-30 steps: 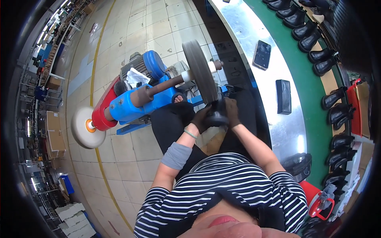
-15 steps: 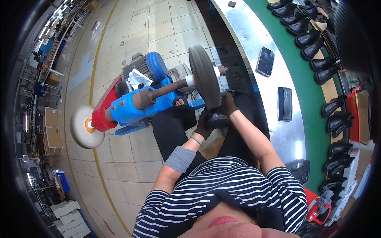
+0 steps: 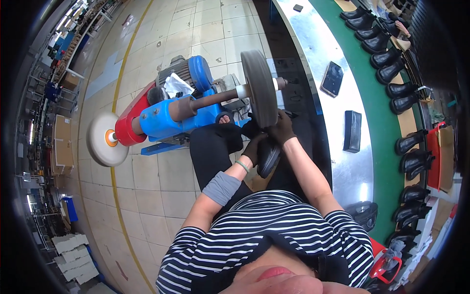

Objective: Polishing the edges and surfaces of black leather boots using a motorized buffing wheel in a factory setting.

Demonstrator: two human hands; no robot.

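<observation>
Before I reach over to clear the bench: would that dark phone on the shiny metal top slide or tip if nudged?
The phone lies flat, so it probably won't tip. The metal benchtop looks smooth and polished, so it would likely slide easily. It looks thin and rigid, with a glassy face that may crack if dropped.

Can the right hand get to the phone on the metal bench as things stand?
Probably not right away: the right hand, gloved, is gripping the black shoe against the grinding wheel. The phone lies uncovered on the metal bench, nothing between.
</observation>
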